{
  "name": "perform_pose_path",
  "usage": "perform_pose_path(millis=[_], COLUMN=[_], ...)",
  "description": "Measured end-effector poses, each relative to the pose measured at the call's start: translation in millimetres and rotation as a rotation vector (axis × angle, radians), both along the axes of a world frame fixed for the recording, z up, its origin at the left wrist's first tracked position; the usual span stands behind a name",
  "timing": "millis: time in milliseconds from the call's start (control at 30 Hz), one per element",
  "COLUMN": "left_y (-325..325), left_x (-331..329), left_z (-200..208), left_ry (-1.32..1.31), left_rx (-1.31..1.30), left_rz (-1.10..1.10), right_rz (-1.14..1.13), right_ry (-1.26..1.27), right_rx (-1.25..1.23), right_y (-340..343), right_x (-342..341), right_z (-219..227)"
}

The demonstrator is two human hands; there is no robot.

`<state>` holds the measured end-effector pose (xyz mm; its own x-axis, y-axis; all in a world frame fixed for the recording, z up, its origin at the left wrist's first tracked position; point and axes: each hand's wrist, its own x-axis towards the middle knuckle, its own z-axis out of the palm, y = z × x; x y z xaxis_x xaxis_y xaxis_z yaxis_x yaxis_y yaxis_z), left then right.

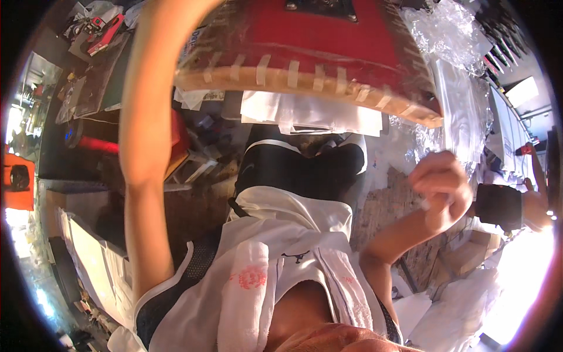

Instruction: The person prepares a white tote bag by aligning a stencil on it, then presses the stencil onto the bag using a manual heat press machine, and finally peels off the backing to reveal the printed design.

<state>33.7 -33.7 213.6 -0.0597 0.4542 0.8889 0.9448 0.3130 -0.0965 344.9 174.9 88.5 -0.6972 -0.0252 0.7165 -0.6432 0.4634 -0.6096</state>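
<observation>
A broad red panel (281, 41) with a tan edge lies in front of me at the top of the view. Pale short strips (292, 74) sit at intervals along that edge, and a dark metal plate (322, 8) is on its far part. My left arm reaches up past the panel's left side, and its hand is beyond the upper border. To the right, off the panel's near corner, my right hand (440, 188) is raised with its fingers curled in. It is slightly blurred, and anything inside it is hidden. White sheets (311, 111) hang below the panel's near edge.
Crumpled clear plastic wrap (446, 35) is piled along the panel's right side. Cardboard boxes (469, 252) stand at the lower right, near another person's arm (531, 205). Assorted clutter and a dark board (105, 76) are on the left.
</observation>
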Motion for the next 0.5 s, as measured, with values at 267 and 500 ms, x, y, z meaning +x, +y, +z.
perform_pose_path(millis=[267,500], left_y=[-19,-42], left_x=[43,70], left_z=[-132,-194], left_ry=[-0.470,-0.703], left_rx=[-0.092,-0.389], left_rz=[0.152,0.071], right_rz=[-0.607,-0.317], right_ry=[0.157,-0.120], right_rx=[0.069,0.714], right_y=[22,-36], right_x=[-98,-182], right_z=[83,37])
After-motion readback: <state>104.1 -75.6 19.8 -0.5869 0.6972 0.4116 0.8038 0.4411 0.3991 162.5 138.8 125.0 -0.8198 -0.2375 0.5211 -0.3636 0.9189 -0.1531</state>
